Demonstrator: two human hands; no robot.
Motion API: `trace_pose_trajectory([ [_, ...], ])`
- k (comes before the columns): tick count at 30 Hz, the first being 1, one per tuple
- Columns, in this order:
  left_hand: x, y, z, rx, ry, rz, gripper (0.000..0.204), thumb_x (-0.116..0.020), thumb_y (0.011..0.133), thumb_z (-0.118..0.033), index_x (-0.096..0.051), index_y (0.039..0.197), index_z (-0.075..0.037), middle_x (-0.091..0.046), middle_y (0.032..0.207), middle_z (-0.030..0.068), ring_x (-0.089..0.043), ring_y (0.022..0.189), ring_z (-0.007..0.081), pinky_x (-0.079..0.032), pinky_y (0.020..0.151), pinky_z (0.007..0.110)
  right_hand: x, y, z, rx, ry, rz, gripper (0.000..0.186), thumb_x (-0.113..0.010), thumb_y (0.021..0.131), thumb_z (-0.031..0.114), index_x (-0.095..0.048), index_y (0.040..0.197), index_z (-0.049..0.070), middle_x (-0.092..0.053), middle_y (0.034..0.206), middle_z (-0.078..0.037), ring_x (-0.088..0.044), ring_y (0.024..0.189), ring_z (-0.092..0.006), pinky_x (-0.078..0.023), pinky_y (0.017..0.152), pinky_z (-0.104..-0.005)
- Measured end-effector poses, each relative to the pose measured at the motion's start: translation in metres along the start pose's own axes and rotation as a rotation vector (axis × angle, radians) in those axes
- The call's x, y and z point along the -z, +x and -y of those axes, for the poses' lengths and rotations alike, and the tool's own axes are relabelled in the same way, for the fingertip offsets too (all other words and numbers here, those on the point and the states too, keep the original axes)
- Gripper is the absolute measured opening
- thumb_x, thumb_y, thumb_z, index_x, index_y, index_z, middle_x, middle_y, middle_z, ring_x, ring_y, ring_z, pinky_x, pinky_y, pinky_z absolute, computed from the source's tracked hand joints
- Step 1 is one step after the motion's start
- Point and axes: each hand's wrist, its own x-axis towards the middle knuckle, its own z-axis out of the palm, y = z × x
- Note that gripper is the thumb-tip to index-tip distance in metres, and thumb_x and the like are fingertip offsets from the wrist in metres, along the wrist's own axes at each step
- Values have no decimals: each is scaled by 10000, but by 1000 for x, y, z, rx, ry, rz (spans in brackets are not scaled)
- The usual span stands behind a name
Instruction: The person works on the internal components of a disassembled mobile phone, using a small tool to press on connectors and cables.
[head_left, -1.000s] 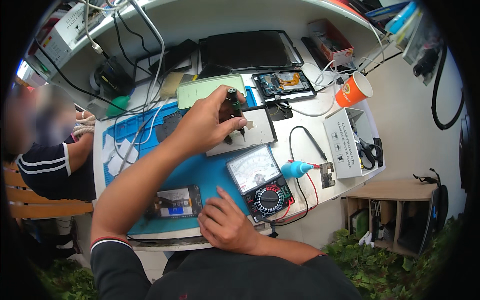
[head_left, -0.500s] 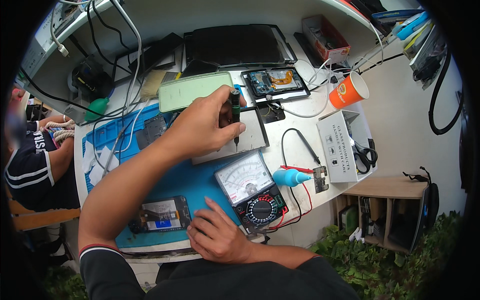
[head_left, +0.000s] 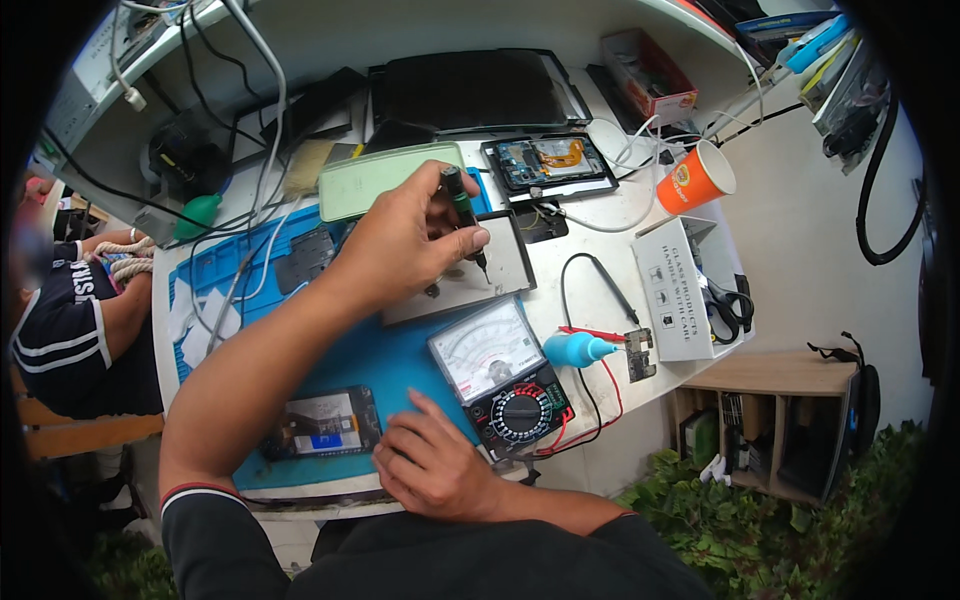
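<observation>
My left hand (head_left: 408, 240) grips a dark green and black screwdriver (head_left: 461, 207) above a pale flat tray (head_left: 510, 258) with a dark rim. The screwdriver leans, its tip pointing down and right at the tray's surface; whether it touches cannot be made out. My right hand (head_left: 440, 462) rests at the blue mat's (head_left: 375, 350) near edge, holding nothing, its fingers loosely bent and the index finger stretched out. Between both hands stands an analog multimeter (head_left: 505, 385). An opened phone (head_left: 322, 425) with its battery showing lies left of my right hand, partly behind my left forearm.
Right of the multimeter are a blue squeeze bottle (head_left: 578, 349), test leads (head_left: 612, 290) and a small circuit board (head_left: 640, 356). Farther right stand a white box (head_left: 672, 300) with scissors (head_left: 730, 310) and an orange cup (head_left: 696, 178). An opened device (head_left: 550, 165) lies behind. A person (head_left: 75, 310) sits at left.
The screwdriver has gone from nearly upright to leaning, its top to the left and its tip a little right and farther away. My right hand's fingers have shifted slightly.
</observation>
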Motion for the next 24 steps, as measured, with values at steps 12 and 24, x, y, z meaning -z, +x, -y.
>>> trace_pose_trajectory([
  [12, 84, -137, 6, 76, -126, -249, 334, -668, 1214, -212, -488, 1442, -47, -801, 1166, 165, -847, 1005, 266, -702, 873, 348, -6, 1, 0, 18, -66, -47, 120, -880, 895, 32, -776, 951, 8, -731, 1042, -121, -737, 1125, -322, -555, 1226, -651],
  [24, 59, -168, 31, 176, -126, -496, 427, -656, 1192, -133, -346, 1462, -19, -757, 1120, 245, -863, 873, 310, -729, 710, 367, -11, -3, -1, 67, -79, -91, 149, -879, 890, 7, -755, 972, 20, -714, 1032, -119, -735, 1095, -331, -571, 1196, -636],
])
